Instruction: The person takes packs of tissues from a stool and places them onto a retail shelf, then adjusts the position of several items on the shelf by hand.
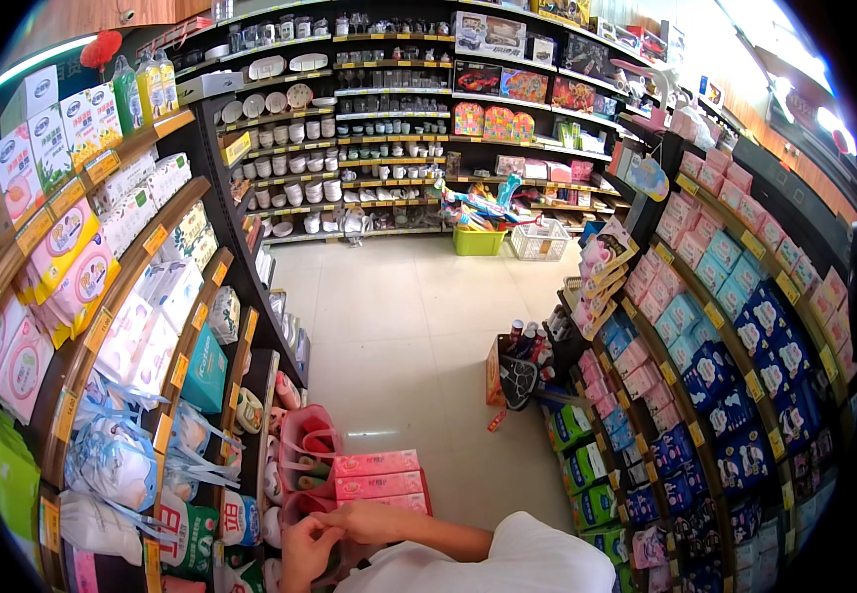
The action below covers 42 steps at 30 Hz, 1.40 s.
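Note:
Low in the picture, my two hands meet fingertip to fingertip. My left hand has its thumb and fingers pinched together. Against it lies my right hand, fingers also closed; anything between them is too small or hidden to make out. Just beyond my hands is a pink bin with slippers or similar soft items in it, and a second pink bin sits nearer, partly covered by my left hand. Pink boxes are stacked beside my right hand, partly behind my forearm.
Tiered shelves with tissue packs rise at my left. Shelves of pink and blue packs curve along my right. On the floor stand a cardboard box holding bottles, a green bin of toys and a white basket. Crockery shelves span the back.

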Each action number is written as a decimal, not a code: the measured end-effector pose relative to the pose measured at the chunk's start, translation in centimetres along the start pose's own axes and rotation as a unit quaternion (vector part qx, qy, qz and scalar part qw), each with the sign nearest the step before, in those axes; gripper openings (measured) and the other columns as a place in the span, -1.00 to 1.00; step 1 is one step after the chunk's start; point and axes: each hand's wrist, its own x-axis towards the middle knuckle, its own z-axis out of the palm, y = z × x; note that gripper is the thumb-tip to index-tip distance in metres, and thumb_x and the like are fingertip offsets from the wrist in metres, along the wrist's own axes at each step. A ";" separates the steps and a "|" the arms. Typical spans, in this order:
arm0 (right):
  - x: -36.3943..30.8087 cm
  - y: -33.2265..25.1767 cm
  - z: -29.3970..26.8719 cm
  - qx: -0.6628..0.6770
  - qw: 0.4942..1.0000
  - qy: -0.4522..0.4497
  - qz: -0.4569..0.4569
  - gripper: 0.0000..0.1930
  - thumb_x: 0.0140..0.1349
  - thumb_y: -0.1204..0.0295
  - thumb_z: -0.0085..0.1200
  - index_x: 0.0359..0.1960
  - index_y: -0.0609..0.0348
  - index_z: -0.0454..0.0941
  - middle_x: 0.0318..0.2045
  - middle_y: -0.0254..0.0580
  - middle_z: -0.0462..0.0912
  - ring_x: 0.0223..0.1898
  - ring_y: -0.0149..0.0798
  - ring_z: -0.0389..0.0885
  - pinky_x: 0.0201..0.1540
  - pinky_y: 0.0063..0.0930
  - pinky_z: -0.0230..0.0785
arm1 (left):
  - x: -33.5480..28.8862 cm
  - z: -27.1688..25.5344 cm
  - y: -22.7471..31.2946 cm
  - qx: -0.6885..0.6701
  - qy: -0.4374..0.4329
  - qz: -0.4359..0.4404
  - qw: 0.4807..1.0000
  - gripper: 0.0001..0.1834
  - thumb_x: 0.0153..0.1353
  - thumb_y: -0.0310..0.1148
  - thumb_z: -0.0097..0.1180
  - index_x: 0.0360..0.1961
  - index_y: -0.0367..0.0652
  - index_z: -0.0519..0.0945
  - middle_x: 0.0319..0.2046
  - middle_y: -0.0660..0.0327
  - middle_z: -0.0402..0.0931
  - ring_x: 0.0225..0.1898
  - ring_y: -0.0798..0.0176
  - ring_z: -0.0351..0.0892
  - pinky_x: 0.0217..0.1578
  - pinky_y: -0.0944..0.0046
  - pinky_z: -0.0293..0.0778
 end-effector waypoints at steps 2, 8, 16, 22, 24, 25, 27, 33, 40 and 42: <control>0.1 0.1 0.2 0.000 1.000 -0.010 -0.010 -0.43 0.02 0.59 0.00 0.18 0.17 0.34 -0.39 0.16 0.60 -0.36 0.18 0.59 -0.32 -0.06 0.41 | 0.0 0.1 -1.4 -0.028 0.016 -0.001 0.999 -0.88 0.02 -0.54 0.33 -0.45 -0.30 0.60 -0.54 0.26 0.58 -0.48 0.48 0.49 -0.47 0.44 0.37; 0.4 -0.3 -0.3 -0.015 0.999 -0.002 -0.029 -0.45 0.06 0.59 0.00 0.18 0.26 0.35 -0.29 0.14 0.60 -0.26 0.17 0.58 -0.24 -0.11 0.42 | -0.1 -0.1 -2.3 -0.031 0.074 0.013 0.997 -0.82 -0.05 -0.61 0.37 -0.47 -0.32 0.55 -0.55 0.22 0.58 -0.51 0.47 0.50 -0.49 0.46 0.40; 0.8 0.1 -0.7 -0.034 0.996 0.062 -0.060 -0.48 0.10 0.52 0.06 0.17 0.28 0.39 -0.10 0.13 0.58 -0.11 0.13 0.58 -0.10 -0.20 0.47 | 0.7 0.9 -3.5 -0.101 0.122 0.038 0.987 -0.85 0.02 -0.61 0.32 -0.43 -0.38 0.56 -0.52 0.18 0.60 -0.51 0.44 0.54 -0.48 0.46 0.45; 0.1 2.0 0.1 -0.027 0.992 0.091 -0.081 -0.49 0.04 0.64 0.09 0.12 0.32 0.46 -0.18 0.11 0.62 -0.23 0.06 0.62 -0.17 -0.23 0.49 | 0.2 1.6 -2.2 -0.141 0.109 0.005 0.984 -0.90 0.11 -0.59 0.26 -0.41 -0.37 0.56 -0.50 0.21 0.59 -0.49 0.45 0.53 -0.45 0.48 0.44; 0.0 2.2 0.3 -0.016 0.991 0.105 -0.081 -0.56 0.10 0.62 0.08 0.09 0.31 0.50 -0.21 0.10 0.63 -0.26 0.05 0.63 -0.19 -0.22 0.50 | 0.2 1.3 -1.9 -0.156 0.085 -0.001 0.984 -0.91 0.13 -0.58 0.25 -0.40 -0.36 0.57 -0.49 0.21 0.60 -0.49 0.45 0.53 -0.44 0.47 0.45; 0.1 2.3 0.4 -0.001 0.988 0.124 -0.087 -0.59 0.13 0.60 0.08 0.07 0.31 0.51 -0.24 0.10 0.64 -0.28 0.04 0.64 -0.20 -0.23 0.50 | 0.3 1.1 -1.6 -0.163 0.072 -0.003 0.984 -0.91 0.14 -0.57 0.25 -0.40 -0.36 0.57 -0.49 0.21 0.60 -0.49 0.46 0.52 -0.44 0.47 0.45; 0.0 2.2 0.2 0.007 0.986 0.143 -0.087 -0.64 0.17 0.56 0.08 0.04 0.30 0.54 -0.29 0.08 0.65 -0.31 0.04 0.64 -0.23 -0.22 0.51 | 0.3 1.0 -1.1 -0.166 0.051 -0.010 0.985 -0.92 0.17 -0.55 0.22 -0.36 -0.36 0.59 -0.48 0.22 0.60 -0.49 0.46 0.52 -0.44 0.47 0.44; -0.5 2.4 0.6 0.003 0.987 0.152 -0.057 -0.69 0.17 0.50 0.12 -0.03 0.29 0.58 -0.37 0.04 0.66 -0.37 0.02 0.65 -0.28 -0.23 0.51 | -0.5 0.7 2.7 -0.102 0.011 -0.027 0.994 -0.82 0.27 -0.45 0.12 -0.23 -0.40 0.61 -0.44 0.21 0.62 -0.46 0.45 0.53 -0.41 0.48 0.46; -0.7 1.8 0.8 0.043 0.982 0.184 -0.007 -0.79 0.17 0.38 0.18 -0.25 0.26 0.65 -0.49 0.01 0.65 -0.47 -0.02 0.66 -0.39 -0.26 0.50 | 0.0 -0.1 1.4 -0.154 -0.092 -0.095 0.979 -0.72 0.35 -0.39 -0.01 -0.08 -0.40 0.57 -0.28 0.14 0.64 -0.29 0.27 0.66 -0.32 0.38 0.55; -0.7 1.5 0.6 0.044 0.981 0.186 -0.003 -0.80 0.16 0.35 0.20 -0.32 0.25 0.66 -0.52 0.00 0.64 -0.51 -0.04 0.65 -0.42 -0.27 0.49 | 0.2 -0.4 -0.3 -0.190 -0.114 -0.135 0.966 -0.69 0.38 -0.38 -0.06 -0.03 -0.41 0.53 -0.23 0.13 0.63 -0.22 0.20 0.67 -0.28 0.35 0.57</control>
